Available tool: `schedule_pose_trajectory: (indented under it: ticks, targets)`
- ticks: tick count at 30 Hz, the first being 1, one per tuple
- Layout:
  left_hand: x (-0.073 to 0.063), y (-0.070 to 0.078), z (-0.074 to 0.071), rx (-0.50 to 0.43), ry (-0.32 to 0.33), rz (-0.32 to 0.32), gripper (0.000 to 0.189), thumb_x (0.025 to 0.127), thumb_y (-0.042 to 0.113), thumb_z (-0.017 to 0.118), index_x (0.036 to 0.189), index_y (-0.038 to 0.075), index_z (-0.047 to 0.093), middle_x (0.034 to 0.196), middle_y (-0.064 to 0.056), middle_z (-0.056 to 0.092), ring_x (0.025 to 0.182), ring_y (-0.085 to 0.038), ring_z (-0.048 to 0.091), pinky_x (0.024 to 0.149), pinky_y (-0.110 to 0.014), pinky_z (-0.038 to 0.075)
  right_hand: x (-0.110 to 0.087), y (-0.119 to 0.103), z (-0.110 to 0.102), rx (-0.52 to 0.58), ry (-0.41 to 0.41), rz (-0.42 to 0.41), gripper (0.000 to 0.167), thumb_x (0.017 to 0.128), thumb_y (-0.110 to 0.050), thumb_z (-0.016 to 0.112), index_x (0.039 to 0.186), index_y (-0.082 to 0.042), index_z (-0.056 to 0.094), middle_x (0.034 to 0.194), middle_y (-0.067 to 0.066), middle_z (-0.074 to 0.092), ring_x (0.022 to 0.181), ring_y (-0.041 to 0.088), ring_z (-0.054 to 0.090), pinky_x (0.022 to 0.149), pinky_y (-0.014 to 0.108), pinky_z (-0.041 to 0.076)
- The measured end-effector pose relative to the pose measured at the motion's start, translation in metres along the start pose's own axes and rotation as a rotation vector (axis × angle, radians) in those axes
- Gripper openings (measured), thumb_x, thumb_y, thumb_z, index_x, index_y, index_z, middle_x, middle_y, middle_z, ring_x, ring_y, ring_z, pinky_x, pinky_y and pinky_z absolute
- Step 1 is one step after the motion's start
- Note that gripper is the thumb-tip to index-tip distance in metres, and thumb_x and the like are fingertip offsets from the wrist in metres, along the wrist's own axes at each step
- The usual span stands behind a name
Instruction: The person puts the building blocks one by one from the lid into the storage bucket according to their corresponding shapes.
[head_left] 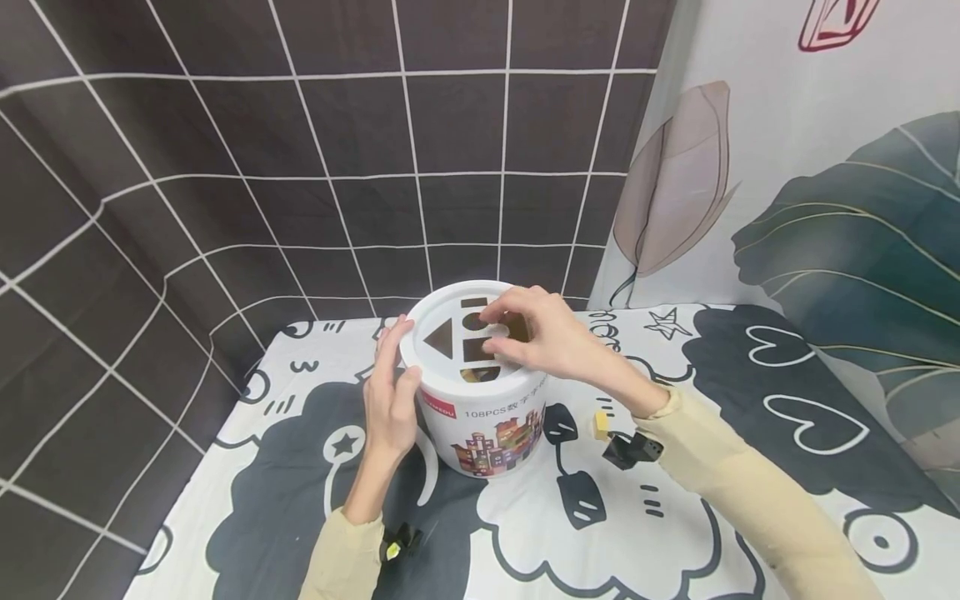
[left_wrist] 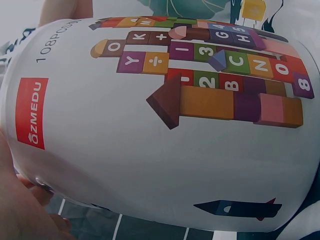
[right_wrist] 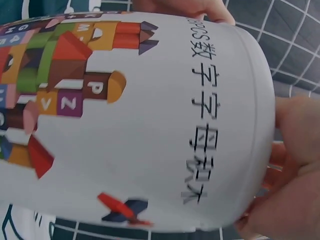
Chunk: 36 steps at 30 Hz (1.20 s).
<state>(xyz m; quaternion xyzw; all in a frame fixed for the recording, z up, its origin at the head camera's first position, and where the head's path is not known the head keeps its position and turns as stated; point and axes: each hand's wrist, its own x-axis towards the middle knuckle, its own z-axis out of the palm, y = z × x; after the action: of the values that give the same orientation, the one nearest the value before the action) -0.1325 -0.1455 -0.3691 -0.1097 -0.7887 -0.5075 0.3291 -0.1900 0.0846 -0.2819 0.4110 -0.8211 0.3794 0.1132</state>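
A white bucket point(head_left: 480, 429) printed with colourful letter and number blocks stands upright on the cloth, closed by a white lid point(head_left: 435, 304). The lid has holes of several shapes, a triangle among them. My left hand point(head_left: 390, 404) rests against the left side of the lid's rim, fingers fairly straight. Over the lid's right half, my right hand point(head_left: 551, 333) bends its thumb and fingers down at the holes and pinches the strip between them; nothing else shows in its grip. Both wrist views are mostly filled by the bucket's printed wall point(left_wrist: 115, 150).
A small yellow block point(head_left: 601, 424) lies on the cloth to the right of the bucket, partly beside the right wrist camera point(head_left: 633, 450). The patterned black and white cloth point(head_left: 525, 533) covers the table. Behind stands a dark gridded curtain point(head_left: 345, 125).
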Motion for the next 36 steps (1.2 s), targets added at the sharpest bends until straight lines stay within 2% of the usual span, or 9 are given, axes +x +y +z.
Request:
schedule_pose_trajectory:
  ticks: [3,6,11,17,20,23,27,36]
  targets:
    - [0.000,-0.001,0.001,-0.007,0.005,0.004,0.055,0.088,0.020,0.044,0.140,0.005,0.055,0.149,-0.008,0.050,0.146,-0.028,0.031,0.118,-0.047,0.019,-0.011,0.004,-0.005,0.051,0.145,0.031,0.024,0.082,-0.005,0.078,0.105,-0.001,0.071,0.101,0.009,0.070,0.092,0.025,0.059,0.085,0.044,0.045]
    - [0.000,-0.001,0.001,-0.012,0.008,-0.001,0.055,0.088,0.020,0.044,0.140,0.005,0.055,0.149,-0.007,0.050,0.146,-0.029,0.031,0.118,-0.046,0.019,-0.027,0.013,-0.010,0.055,0.291,0.093,0.022,0.083,-0.003,0.076,0.104,-0.001,0.070,0.100,0.009,0.069,0.092,0.023,0.059,0.082,0.041,0.043]
    - [0.000,-0.001,0.001,-0.014,0.011,-0.004,0.055,0.089,0.021,0.044,0.140,0.005,0.055,0.149,-0.007,0.050,0.145,-0.028,0.031,0.118,-0.046,0.019,-0.062,0.028,-0.012,0.010,0.417,0.222,0.021,0.085,-0.004,0.074,0.106,-0.002,0.070,0.102,0.009,0.069,0.093,0.019,0.058,0.075,0.031,0.037]
    - [-0.001,-0.002,0.001,-0.015,0.019,0.011,0.054,0.089,0.022,0.044,0.140,0.004,0.056,0.148,-0.008,0.051,0.144,-0.026,0.034,0.118,-0.044,0.019,-0.103,0.040,-0.001,-0.032,0.481,0.365,0.020,0.083,-0.002,0.074,0.104,-0.001,0.070,0.102,0.011,0.070,0.089,0.024,0.059,0.071,0.023,0.038]
    - [-0.001,-0.002,0.002,-0.019,0.022,0.023,0.054,0.089,0.021,0.044,0.139,0.004,0.056,0.147,-0.009,0.051,0.144,-0.025,0.035,0.118,-0.043,0.019,-0.120,0.044,0.007,-0.060,0.475,0.429,0.021,0.083,-0.003,0.075,0.104,-0.002,0.071,0.101,0.011,0.070,0.089,0.023,0.059,0.071,0.022,0.038]
    - [-0.001,-0.002,0.002,-0.022,0.021,0.025,0.054,0.089,0.020,0.044,0.139,0.004,0.056,0.148,-0.009,0.051,0.144,-0.025,0.035,0.118,-0.043,0.019,-0.133,0.049,0.013,-0.098,0.455,0.482,0.021,0.083,-0.005,0.076,0.104,-0.002,0.070,0.101,0.012,0.069,0.090,0.026,0.059,0.073,0.027,0.039]
    - [0.000,-0.001,0.002,-0.020,0.018,0.018,0.054,0.089,0.021,0.044,0.139,0.004,0.056,0.148,-0.009,0.051,0.144,-0.025,0.034,0.118,-0.046,0.019,-0.148,0.055,0.020,-0.147,0.445,0.529,0.022,0.082,-0.007,0.077,0.102,-0.002,0.069,0.098,0.012,0.069,0.088,0.026,0.059,0.072,0.033,0.041]
    - [-0.001,-0.002,0.002,-0.015,0.019,0.019,0.054,0.089,0.020,0.044,0.139,0.004,0.056,0.148,-0.008,0.051,0.144,-0.025,0.034,0.117,-0.047,0.019,-0.170,0.058,0.039,-0.199,0.483,0.559,0.025,0.076,-0.006,0.081,0.098,0.000,0.070,0.092,0.011,0.069,0.081,0.025,0.059,0.068,0.030,0.041]
